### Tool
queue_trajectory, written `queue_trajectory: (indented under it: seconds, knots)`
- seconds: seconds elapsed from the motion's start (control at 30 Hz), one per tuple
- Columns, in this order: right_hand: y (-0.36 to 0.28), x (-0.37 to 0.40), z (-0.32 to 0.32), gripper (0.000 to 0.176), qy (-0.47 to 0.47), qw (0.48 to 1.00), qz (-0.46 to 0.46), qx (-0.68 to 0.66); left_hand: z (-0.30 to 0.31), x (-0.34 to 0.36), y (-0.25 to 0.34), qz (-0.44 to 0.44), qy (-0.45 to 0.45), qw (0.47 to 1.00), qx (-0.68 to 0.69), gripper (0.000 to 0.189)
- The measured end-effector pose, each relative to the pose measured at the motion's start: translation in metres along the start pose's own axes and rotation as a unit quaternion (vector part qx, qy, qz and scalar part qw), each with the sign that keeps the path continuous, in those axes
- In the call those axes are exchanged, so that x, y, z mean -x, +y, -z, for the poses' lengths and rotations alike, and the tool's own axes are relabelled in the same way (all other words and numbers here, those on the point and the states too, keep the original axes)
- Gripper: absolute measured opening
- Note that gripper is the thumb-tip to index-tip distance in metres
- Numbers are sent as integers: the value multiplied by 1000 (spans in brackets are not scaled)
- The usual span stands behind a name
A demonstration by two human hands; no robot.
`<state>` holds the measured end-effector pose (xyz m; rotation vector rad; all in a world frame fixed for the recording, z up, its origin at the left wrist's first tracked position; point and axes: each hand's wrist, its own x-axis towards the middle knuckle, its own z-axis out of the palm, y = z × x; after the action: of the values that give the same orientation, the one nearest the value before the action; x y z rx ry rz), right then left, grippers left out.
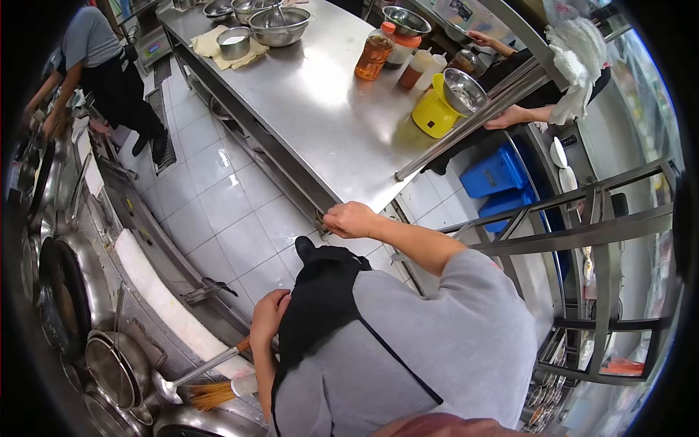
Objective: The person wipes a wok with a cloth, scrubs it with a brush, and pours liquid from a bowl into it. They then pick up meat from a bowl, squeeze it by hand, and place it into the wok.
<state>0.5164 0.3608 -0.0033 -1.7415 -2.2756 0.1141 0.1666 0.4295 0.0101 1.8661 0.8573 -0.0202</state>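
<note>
A: With the clock centred on the view, where was the right hand?

B: Right at the centre, by the near corner of the table. The table ran from there toward eleven o'clock.

A: Was it gripping the corner?

B: Its fingers were curled there, but I couldn't tell whether they gripped the edge or only rested by it.

A: And the left hand?

B: At seven, beside the black apron, fingers bent. Whether it held anything, I couldn't tell from that angle.

A: What lay near it?

B: The ladle, between seven and eight, its wooden end just beside the left forearm. The brush was at seven, and the strainer at eight.

A: What stood on the table?

B: At one, a yellow scale with a metal bowl on top. The oil bottle stood at twelve. Toward eleven were a big bowl and, beside it, a small pot on a cloth.

A: Anyone else?

B: One co-worker leaned over the stove side at ten. Another person's hand was at two, near the scale, above the blue bins.
</note>
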Motion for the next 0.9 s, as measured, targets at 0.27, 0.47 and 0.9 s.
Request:
queue_trajectory:
  seconds: [0.27, 0.47, 0.9]
  knots:
    - [0, -1, -4, 22, 17, 1000, -4, -14, 4, 7, 24, -128, -56, 970, 197, 24]
    - [-6, -10, 2, 19, 9, 1000, -6, 5, -9, 23, 6, -136, 19, 971, 197, 21]
    - [-17, -43, -30, 16, -179, 978, -106, -8, 0, 52, -18, 91, 98, 988, -78, 24]
